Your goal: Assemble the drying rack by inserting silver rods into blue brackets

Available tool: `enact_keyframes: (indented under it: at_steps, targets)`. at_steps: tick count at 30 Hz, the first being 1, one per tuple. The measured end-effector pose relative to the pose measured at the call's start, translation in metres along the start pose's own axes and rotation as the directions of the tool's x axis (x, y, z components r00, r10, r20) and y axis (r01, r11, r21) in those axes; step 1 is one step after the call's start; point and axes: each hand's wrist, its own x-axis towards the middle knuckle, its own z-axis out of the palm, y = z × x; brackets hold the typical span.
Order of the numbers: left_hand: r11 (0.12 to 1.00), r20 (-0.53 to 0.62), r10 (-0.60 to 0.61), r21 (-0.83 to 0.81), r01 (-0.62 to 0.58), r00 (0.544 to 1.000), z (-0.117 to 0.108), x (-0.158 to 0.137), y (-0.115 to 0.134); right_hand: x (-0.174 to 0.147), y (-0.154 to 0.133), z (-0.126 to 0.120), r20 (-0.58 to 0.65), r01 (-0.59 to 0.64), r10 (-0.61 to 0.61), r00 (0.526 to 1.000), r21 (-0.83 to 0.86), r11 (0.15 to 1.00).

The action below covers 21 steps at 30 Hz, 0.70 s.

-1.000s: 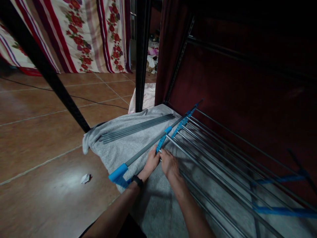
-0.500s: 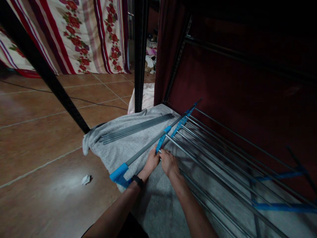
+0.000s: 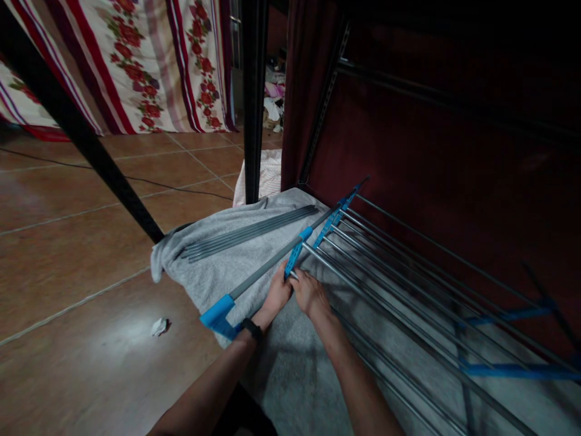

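Note:
A drying rack (image 3: 390, 290) of grey metal rods with blue plastic brackets lies across the grey blanket. My left hand (image 3: 278, 292) is closed around the lower end of a blue bracket (image 3: 294, 259). Right beside it, my right hand (image 3: 310, 293) grips the end of a metal rod (image 3: 294, 275), which meets the bracket; how far it sits in the hole is hidden by my fingers. A grey side tube (image 3: 265, 270) runs above my left hand to a blue corner piece (image 3: 218, 316) near my wrist.
Several loose grey rods (image 3: 249, 233) lie side by side on the blanket (image 3: 200, 281). Black metal posts (image 3: 252, 109) rise around it, with a dark red cloth (image 3: 408, 157) behind. On the tiled floor are a crumpled white scrap (image 3: 160, 327) and a thin cable (image 3: 177, 190).
Both hands keep their hold on the bracket and rod, with hardly any movement. The view has shifted slightly.

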Motion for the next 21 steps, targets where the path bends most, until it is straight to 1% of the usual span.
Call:
enact_keyframes:
  at_steps: [2, 4, 6, 8, 10, 12, 14, 16, 18, 21]
  targets:
    - [0.999, -0.063, 0.024, 0.044, -0.021, 0.998, -0.004, -0.009, -0.001, -0.018, 0.004, 0.001, -0.101, 0.040, -0.042, 0.994, -0.021, 0.999]
    - [0.995, -0.106, 0.048, 0.089, -0.039, 0.993, -0.008, -0.021, -0.001, -0.047, 0.011, 0.010, -0.202, 0.055, -0.066, 0.977, -0.062, 0.997]
    - [0.990, -0.081, 0.062, 0.134, -0.051, 0.995, -0.013, -0.030, 0.001, -0.084, 0.022, 0.029, -0.250, 0.046, -0.067, 0.966, -0.089, 0.995]
    - [0.980, -0.027, 0.056, 0.193, -0.050, 0.998, -0.016, -0.034, 0.005, -0.121, 0.038, 0.053, -0.256, 0.041, -0.062, 0.965, -0.088, 0.995]
    - [0.965, 0.006, 0.023, 0.261, -0.024, 1.000, -0.018, -0.031, 0.009, -0.152, 0.059, 0.076, -0.304, -0.037, 0.010, 0.953, -0.085, 0.996]
    - [0.953, 0.007, -0.017, 0.303, 0.014, 1.000, -0.019, -0.025, 0.012, -0.174, 0.084, 0.093, -0.378, -0.146, 0.111, 0.919, -0.067, 0.987]
    - [0.945, 0.012, -0.039, 0.325, 0.033, 0.999, -0.021, -0.019, 0.015, -0.187, 0.108, 0.102, -0.446, -0.244, 0.203, 0.872, -0.035, 0.969]
    - [0.942, 0.033, -0.047, 0.333, 0.033, 0.998, -0.022, -0.015, 0.018, -0.192, 0.124, 0.103, -0.472, -0.312, 0.269, 0.839, -0.013, 0.950]
    - [0.931, 0.053, -0.058, 0.365, 0.035, 0.997, -0.023, -0.013, 0.020, -0.193, 0.130, 0.098, -0.448, -0.378, 0.337, 0.828, -0.003, 0.926]
    - [0.877, 0.064, -0.077, 0.479, 0.037, 0.995, -0.025, -0.010, 0.022, -0.191, 0.126, 0.085, -0.343, -0.493, 0.461, 0.818, -0.005, 0.870]
